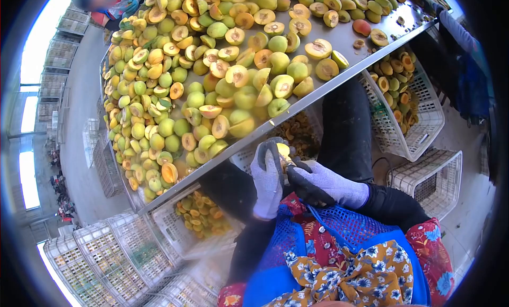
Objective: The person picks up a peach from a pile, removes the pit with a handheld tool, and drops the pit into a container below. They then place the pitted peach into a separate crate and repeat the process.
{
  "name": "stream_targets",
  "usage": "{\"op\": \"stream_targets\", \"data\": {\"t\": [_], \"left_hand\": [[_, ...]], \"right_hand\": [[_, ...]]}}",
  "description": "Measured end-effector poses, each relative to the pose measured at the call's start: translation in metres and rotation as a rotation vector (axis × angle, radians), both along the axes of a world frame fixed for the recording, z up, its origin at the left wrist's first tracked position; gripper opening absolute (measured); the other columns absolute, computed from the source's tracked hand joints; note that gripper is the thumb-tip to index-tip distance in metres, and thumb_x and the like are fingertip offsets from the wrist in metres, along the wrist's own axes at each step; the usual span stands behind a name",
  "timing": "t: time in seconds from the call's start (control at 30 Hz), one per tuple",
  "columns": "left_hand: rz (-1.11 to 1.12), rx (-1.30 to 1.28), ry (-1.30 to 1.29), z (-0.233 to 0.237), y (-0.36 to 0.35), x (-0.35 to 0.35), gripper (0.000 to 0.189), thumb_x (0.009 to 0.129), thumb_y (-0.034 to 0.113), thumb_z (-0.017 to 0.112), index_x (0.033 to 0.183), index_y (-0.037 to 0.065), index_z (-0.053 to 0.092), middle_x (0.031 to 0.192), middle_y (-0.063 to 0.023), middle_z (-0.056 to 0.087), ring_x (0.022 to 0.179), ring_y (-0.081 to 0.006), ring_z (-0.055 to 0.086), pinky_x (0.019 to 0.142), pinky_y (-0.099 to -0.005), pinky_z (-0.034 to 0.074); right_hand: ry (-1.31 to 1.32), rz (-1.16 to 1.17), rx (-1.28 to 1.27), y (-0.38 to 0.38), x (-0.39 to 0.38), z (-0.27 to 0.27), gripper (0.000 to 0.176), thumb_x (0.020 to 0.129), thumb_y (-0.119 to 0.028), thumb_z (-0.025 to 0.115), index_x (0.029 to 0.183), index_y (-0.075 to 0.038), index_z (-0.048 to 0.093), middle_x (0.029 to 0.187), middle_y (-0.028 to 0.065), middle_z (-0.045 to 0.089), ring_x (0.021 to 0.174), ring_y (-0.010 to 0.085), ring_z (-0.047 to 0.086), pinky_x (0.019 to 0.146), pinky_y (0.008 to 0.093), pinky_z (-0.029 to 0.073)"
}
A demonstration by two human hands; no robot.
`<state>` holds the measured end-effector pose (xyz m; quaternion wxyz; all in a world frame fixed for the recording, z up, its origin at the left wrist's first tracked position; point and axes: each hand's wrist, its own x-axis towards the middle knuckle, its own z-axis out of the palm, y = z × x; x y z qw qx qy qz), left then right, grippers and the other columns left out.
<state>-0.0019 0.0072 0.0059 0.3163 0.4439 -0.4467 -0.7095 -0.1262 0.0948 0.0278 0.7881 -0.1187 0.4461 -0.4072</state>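
Both hands wear pale gloves with dark grey palms and meet over the lap, just off the table's front edge. My left hand (269, 175) is closed around a yellow fruit piece (283, 149), its fingers curled over the piece's far side. Close against it, my right hand (324, 184) is closed on something thin at the fruit, mostly hidden by the fingers. Beyond the hands, the metal table (297, 103) carries a heap of green and yellow fruit (244, 97), some whole and some halved with brown centres.
Below the table edge sits a crate of cut pieces (298, 134). A white crate of halves (405, 140) stands right, with another white crate (450, 174) beside it. More crates (106, 248) are at lower left. Other people (106, 5) (461, 36) are at the table's far left and right.
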Motion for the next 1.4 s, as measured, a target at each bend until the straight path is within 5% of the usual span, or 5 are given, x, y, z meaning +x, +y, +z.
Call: {"op": "stream_targets", "data": {"t": [0.47, 0.77, 0.87, 1.17, 1.4], "left_hand": [[-0.138, -0.098, 0.313, 0.003, 0.009, -0.009, 0.047, 0.105, 0.039, 0.040, 0.116, -0.005, 0.054, 0.106, -0.0205, 0.065, 0.091, -0.0273, 0.067, 0.083, -0.0406, 0.057], [0.050, 0.149, 0.470, 0.005, 0.012, -0.015, 0.045, 0.104, 0.041, 0.041, 0.117, 0.000, 0.054, 0.104, -0.0184, 0.065, 0.087, -0.0280, 0.067, 0.079, -0.0406, 0.058], [0.339, 0.234, 0.397, 0.009, 0.004, -0.020, 0.044, 0.103, 0.043, 0.045, 0.116, 0.002, 0.054, 0.106, -0.0136, 0.064, 0.087, -0.0291, 0.067, 0.078, -0.0419, 0.059], [0.278, -0.771, -1.314, 0.030, -0.030, 0.147, 0.035, 0.096, 0.020, 0.061, 0.122, -0.003, 0.056, 0.118, -0.0201, 0.057, 0.115, -0.0350, 0.054, 0.097, -0.0419, 0.045], [-0.113, -0.924, -1.245, 0.008, -0.119, 0.112, 0.042, 0.090, 0.026, 0.068, 0.123, 0.003, 0.057, 0.118, -0.0232, 0.058, 0.110, -0.0412, 0.056, 0.093, -0.0440, 0.047]], "right_hand": [[-1.409, -0.001, 0.312, 0.006, -0.028, -0.019, 0.043, 0.102, -0.043, 0.045, 0.098, -0.002, 0.053, 0.054, 0.0006, 0.042, 0.038, 0.0064, 0.038, 0.032, 0.0185, 0.032], [-1.395, -0.005, 0.224, -0.003, -0.016, -0.009, 0.040, 0.102, -0.044, 0.045, 0.095, -0.005, 0.055, 0.054, -0.0007, 0.042, 0.037, 0.0081, 0.037, 0.033, 0.0204, 0.031], [-0.226, -0.043, -0.105, -0.008, -0.006, 0.023, 0.038, 0.102, -0.045, 0.049, 0.093, -0.009, 0.056, 0.058, -0.0013, 0.045, 0.038, 0.0074, 0.036, 0.035, 0.0214, 0.029], [-0.461, -0.099, 0.158, -0.013, -0.021, -0.008, 0.037, 0.102, -0.038, 0.049, 0.107, -0.002, 0.058, 0.057, 0.0022, 0.048, 0.037, 0.0092, 0.042, 0.032, 0.0219, 0.032], [-0.738, -0.009, 0.323, -0.024, -0.024, -0.043, 0.038, 0.102, -0.039, 0.048, 0.101, -0.003, 0.060, 0.064, 0.0044, 0.058, 0.039, 0.0092, 0.048, 0.032, 0.0211, 0.035]]}}
